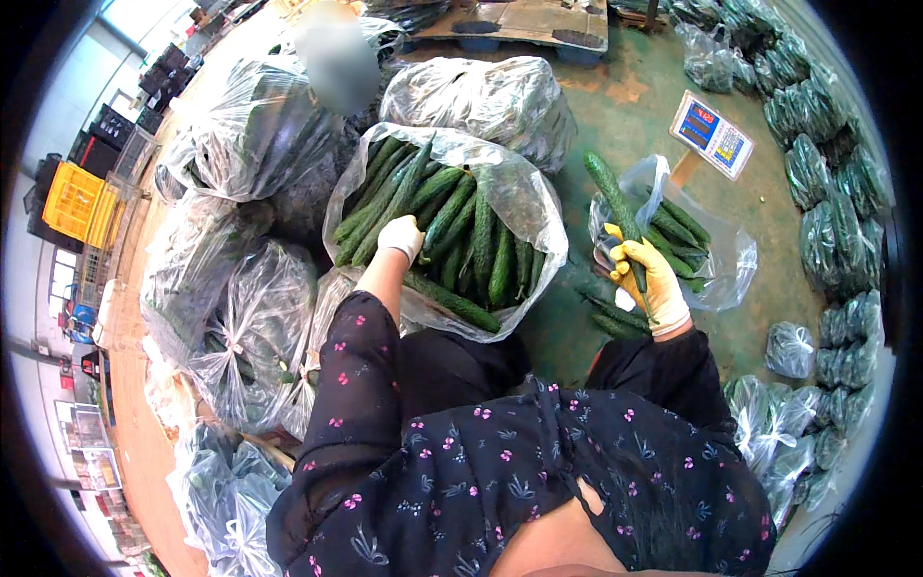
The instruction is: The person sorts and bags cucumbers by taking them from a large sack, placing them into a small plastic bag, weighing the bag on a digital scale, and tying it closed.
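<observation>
My left hand (401, 238), in a white glove, is closed on a cucumber (414, 175) at the left of a large open clear plastic bag (538, 207) packed with cucumbers; its fingertips are partly hidden. To the right, my right hand (652, 281), in a yellow and white glove, grips another cucumber (608, 183), which points up and away. Beyond that hand, several cucumbers (678, 226) lie in a smaller clear bag (735, 269), its mouth open. A few loose cucumbers (618, 319) lie just left of my right wrist.
A scale display (711, 135) on a post stands behind the small bag. Full plastic bags (240, 125) crowd the left, and another (481, 101) sits behind the large bag. Bagged cucumbers (808, 183) line the right wall. Cardboard (519, 24) lies at the far side. Yellow crates (77, 202) stand far left.
</observation>
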Demonstrator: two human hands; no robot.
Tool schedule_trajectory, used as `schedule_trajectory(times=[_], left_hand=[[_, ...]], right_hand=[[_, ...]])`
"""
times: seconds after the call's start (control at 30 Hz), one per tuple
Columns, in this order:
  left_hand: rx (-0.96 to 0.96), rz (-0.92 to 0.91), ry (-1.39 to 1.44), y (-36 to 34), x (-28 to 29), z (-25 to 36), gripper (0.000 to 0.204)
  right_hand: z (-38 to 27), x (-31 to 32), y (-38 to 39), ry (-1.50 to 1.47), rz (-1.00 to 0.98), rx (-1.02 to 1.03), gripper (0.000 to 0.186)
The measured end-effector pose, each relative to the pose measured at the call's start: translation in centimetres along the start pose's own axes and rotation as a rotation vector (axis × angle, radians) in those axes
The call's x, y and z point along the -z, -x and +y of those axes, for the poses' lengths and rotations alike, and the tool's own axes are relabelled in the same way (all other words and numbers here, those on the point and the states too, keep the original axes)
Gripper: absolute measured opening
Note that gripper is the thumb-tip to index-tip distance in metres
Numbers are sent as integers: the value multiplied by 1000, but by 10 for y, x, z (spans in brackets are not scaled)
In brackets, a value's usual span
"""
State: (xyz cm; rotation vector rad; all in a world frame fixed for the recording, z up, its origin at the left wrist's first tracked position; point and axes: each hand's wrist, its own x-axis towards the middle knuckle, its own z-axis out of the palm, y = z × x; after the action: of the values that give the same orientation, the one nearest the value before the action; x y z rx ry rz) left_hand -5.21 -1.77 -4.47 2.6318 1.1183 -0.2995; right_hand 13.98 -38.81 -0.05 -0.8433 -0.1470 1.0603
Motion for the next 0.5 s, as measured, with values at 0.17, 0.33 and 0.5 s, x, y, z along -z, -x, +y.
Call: schedule_trajectory(times=[0.17, 0.33, 0.5], left_hand=[[250, 0, 14, -10, -10, 21, 38], [199, 166, 250, -14, -25, -3, 35], [137, 28, 275, -21, -17, -17, 43]], right_hand=[[1, 2, -5, 21, -26, 6, 36], [-2, -2, -8, 44, -9, 16, 38], [0, -4, -10, 51, -14, -24, 39]])
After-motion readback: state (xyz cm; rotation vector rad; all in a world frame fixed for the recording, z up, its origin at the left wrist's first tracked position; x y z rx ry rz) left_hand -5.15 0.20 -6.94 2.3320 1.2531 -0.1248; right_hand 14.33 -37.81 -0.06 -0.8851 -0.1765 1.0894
